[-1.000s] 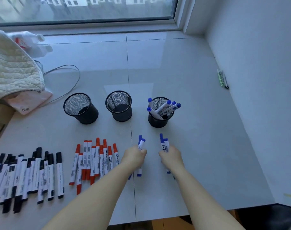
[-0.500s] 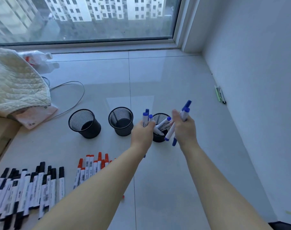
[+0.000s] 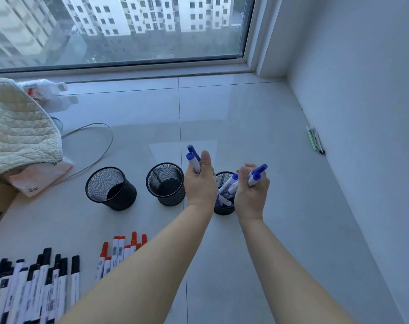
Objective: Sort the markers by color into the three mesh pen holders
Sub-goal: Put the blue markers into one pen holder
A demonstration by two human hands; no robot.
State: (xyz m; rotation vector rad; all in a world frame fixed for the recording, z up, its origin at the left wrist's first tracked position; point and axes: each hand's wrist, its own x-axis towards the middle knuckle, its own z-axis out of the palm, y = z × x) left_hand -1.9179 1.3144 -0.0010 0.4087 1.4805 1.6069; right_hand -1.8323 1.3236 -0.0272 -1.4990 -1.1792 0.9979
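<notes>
Three black mesh pen holders stand in a row on the pale tiled surface: the left holder (image 3: 110,188) and the middle holder (image 3: 165,183) look empty, while the right holder (image 3: 223,210) has several blue markers in it. My left hand (image 3: 200,183) grips two blue-capped markers (image 3: 193,156), caps up, just left of the right holder. My right hand (image 3: 252,190) grips two more blue markers (image 3: 257,174) over the holder's right side. Red markers (image 3: 119,251) lie in a row at lower centre, partly behind my left forearm. Black markers (image 3: 33,284) lie at lower left.
A quilted cream cloth (image 3: 16,127) with paper under it lies at the left, beside white bottles (image 3: 44,90) and a grey cable loop (image 3: 98,146). A wall rises on the right, with a few pens (image 3: 315,141) at its foot. The window runs along the back.
Both hands lifted blue markers from the surface and carried them forward to the right holder. Since half a second ago they have closed in on either side of that holder.
</notes>
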